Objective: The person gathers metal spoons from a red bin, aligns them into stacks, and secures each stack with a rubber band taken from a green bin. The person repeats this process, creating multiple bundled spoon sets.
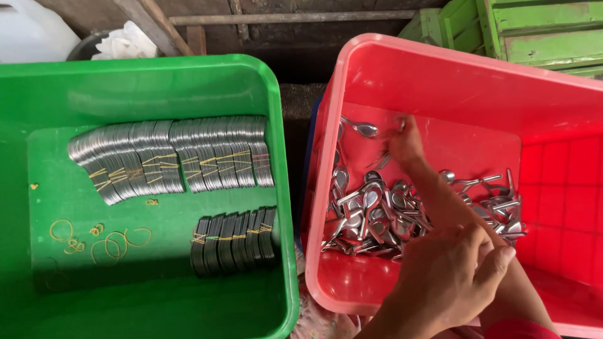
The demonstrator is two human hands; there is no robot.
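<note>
Spoons (377,216) heaped loose in red tub (440,69), right hand (407,143) reaching to far side, fingers blurred, grip impossible to tell; left hand (449,276) curled loosely near rim. Best lifted few at a time, bowls aligned. Banded stacks (182,154) in green tub (157,75) alongside.

glossy smooth plastic forms the red tub (440,69) and green tub (157,81). loose spoons (377,213) and banded spoon bundles (182,154) are shiny polished metal. the green crate (534,31) is rough painted wood.
</note>
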